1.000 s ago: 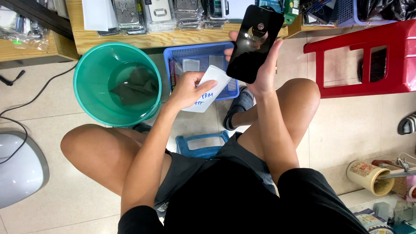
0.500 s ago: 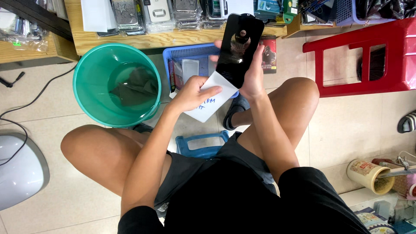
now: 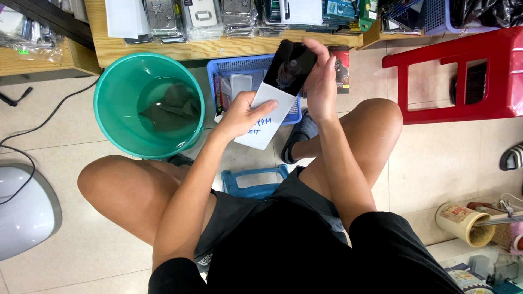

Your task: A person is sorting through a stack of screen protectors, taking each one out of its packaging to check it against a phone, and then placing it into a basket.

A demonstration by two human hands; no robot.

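Above blue basket (image 3: 256,68): right hand (image 3: 321,81) clasps black phone (image 3: 290,68); left hand (image 3: 239,114) pinches white sleeve (image 3: 267,117) around phone's lower end. Step: sleeving, apparently. Next: steady push, edges aligned.

Place: small phone-accessory shop
Stock: packaged phone cases (image 3: 218,13) ranked along a wooden shelf (image 3: 180,49)
Floor: tiled, with blue basket (image 3: 239,68) of goods, red plastic stool (image 3: 468,76)
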